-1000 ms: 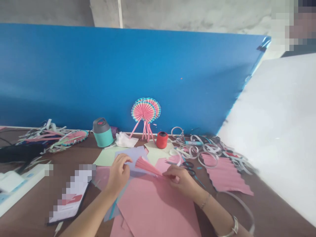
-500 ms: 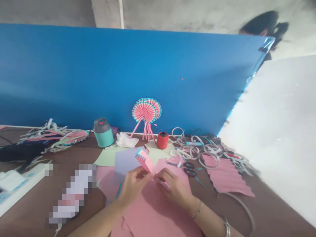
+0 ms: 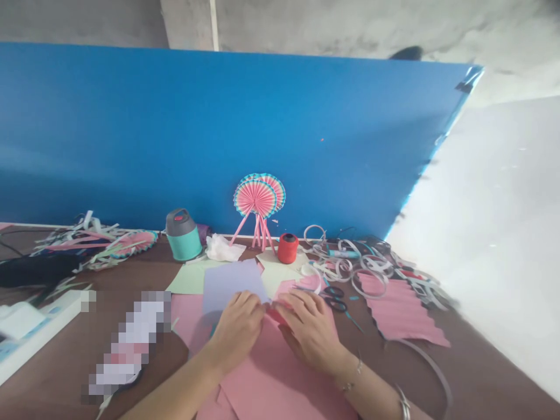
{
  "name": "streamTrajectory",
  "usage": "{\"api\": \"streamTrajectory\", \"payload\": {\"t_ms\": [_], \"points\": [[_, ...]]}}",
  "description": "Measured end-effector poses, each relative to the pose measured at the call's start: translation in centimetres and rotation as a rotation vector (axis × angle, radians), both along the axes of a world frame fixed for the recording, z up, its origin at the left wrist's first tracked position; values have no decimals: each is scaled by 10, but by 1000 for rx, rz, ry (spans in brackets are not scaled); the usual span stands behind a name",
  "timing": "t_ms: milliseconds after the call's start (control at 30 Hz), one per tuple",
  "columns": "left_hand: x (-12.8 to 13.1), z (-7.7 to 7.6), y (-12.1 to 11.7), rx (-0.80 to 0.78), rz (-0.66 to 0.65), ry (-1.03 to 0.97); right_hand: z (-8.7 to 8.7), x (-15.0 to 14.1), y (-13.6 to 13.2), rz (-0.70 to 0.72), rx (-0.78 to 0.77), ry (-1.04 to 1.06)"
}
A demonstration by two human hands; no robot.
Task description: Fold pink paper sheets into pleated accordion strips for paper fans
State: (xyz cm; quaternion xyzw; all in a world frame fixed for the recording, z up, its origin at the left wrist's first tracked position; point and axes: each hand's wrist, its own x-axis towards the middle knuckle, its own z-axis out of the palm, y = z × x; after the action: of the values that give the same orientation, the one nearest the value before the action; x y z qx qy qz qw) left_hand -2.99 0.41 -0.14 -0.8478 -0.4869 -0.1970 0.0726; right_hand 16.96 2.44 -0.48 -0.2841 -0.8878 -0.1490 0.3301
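My left hand point(image 3: 240, 326) is closed, its fingers pinched together over the pink pleated paper point(image 3: 275, 316). Most of that paper is hidden under both hands; only a bit shows between them. Across from it, my right hand point(image 3: 310, 326) bends its fingers over the same paper and presses on it. Pink paper sheets point(image 3: 280, 379) lie flat beneath both hands. A lilac sheet point(image 3: 231, 280) sits just beyond the left hand. Black-handled scissors point(image 3: 336, 298) rest just past the right hand.
Pink paper fans point(image 3: 256, 198) lean against the blue partition point(image 3: 175, 128). Nearby stand a red thread spool point(image 3: 287, 249) and a teal-and-grey container point(image 3: 184, 239). White strips point(image 3: 371, 280) and a wavy pink sheet point(image 3: 406, 309) lie right; a white power strip point(image 3: 48, 326) lies left.
The pleated paper, which stuck up between my hands with its blue edge showing, is now lowered and mostly covered. Both hands have turned knuckles up. A person's head behind the partition has moved left and lower.
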Motion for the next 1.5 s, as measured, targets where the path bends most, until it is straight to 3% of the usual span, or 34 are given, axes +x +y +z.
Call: {"api": "streamTrajectory", "payload": {"t_ms": [200, 367, 633, 800, 1000, 1100, 1333, 1500], "points": [[6, 2, -8, -221, 1, 121, -22, 5, 17, -54, -271, -259], [1, 10, -9, -361, 68, 100, -20, 7, 18, -103, -457, -349], [-11, 10, 0, -488, 97, -113, -16, 14, 21, -33, -672, -182], [-18, 9, 6, -556, 125, -261, -14, 14, 24, -16, -727, -67], [-15, 21, 5, -619, 183, -281, -10, 13, 26, -150, -818, 23], [-14, 20, 5, -609, 182, -271, -10, 16, 27, -98, -846, 33], [-15, 12, 5, -550, 156, -292, -14, 15, 32, -80, -722, 82], [-14, 13, 5, -547, 162, -279, -13, 13, 32, -119, -774, 92]]}}
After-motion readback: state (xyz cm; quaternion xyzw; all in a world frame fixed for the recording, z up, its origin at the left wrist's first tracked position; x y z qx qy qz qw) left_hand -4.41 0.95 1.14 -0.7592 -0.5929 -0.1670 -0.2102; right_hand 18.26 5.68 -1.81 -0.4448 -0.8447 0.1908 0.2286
